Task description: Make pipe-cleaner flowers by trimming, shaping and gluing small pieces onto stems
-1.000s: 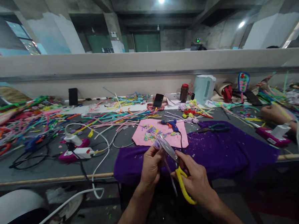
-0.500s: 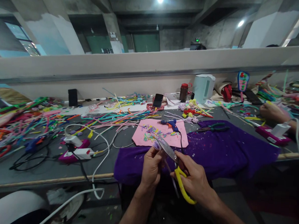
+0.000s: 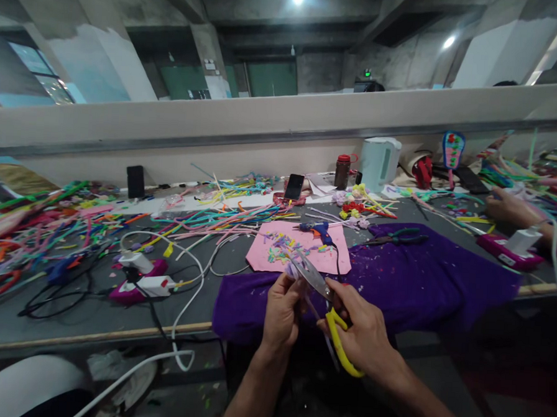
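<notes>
Yellow plastic fills my right hand (image 3: 363,334); my fingers are curled through the loops of the yellow-handled scissors (image 3: 329,311), with the steel blades parted and pointing toward eleven o'clock so their mouth meets what my left hand (image 3: 282,308) offers; that hand is closed in a pinch on a small lilac pipe-cleaner piece (image 3: 292,270), held up at the fingertips so the blades can reach it without touching skin; both hands hang just off the near edge of the desk (image 3: 90,314), above the purple cloth (image 3: 419,281) that drapes over that edge, likely so that trimmings land on fabric rather than the floor; at twelve o'clock from my hands lies a pink felt sheet (image 3: 262,254) scattered with small coloured cuttings; just beyond it, toward one o'clock, rests the blue glue gun (image 3: 321,230), its cord trailing back toward me, close enough to grab; green-handled pliers (image 3: 398,237) lie at two o'clock on the cloth; loose pipe cleaners (image 3: 212,220) spread away toward ten o'clock; another person's hand (image 3: 509,208) works at three o'clock, well apart from mine.
</notes>
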A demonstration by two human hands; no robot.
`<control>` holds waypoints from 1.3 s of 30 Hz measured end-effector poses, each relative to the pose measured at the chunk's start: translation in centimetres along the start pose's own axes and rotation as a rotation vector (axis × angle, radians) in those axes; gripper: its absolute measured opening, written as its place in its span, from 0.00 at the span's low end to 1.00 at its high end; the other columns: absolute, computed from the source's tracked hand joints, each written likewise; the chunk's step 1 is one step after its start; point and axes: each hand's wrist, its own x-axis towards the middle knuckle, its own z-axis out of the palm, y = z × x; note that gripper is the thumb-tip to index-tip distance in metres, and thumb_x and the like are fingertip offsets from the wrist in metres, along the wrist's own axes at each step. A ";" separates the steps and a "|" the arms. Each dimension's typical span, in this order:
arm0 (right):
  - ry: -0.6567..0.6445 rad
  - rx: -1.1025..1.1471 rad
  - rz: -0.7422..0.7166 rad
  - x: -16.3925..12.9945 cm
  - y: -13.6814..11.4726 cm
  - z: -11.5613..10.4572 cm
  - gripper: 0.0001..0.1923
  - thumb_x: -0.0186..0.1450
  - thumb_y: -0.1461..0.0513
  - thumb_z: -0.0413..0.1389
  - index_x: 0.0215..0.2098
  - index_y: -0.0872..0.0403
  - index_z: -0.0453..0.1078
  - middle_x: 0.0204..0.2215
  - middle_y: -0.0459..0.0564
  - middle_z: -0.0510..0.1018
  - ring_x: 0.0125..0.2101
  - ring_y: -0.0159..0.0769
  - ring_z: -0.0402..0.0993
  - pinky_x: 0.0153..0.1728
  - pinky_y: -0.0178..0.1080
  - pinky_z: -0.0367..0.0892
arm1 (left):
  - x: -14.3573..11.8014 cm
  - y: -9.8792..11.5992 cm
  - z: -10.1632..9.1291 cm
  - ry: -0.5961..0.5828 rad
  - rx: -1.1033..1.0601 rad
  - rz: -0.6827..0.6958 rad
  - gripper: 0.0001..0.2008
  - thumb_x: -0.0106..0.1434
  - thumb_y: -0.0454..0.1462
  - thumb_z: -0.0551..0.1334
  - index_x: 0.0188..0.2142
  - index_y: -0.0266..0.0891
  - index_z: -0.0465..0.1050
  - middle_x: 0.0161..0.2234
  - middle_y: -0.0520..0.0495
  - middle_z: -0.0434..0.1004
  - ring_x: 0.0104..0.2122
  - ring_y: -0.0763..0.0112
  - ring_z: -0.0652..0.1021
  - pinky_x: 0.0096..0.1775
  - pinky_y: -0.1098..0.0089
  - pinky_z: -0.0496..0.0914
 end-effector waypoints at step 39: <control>-0.040 0.011 -0.030 -0.4 0.9 0.1 0.28 0.59 0.57 0.57 0.56 0.54 0.59 0.36 0.53 0.72 0.33 0.37 0.70 0.30 0.36 0.66 | -0.1 -0.2 -0.4 0.009 0.032 0.082 0.11 0.46 0.38 0.69 0.28 0.37 0.73 0.18 0.58 0.67 0.15 0.85 0.61 0.18 0.80 0.55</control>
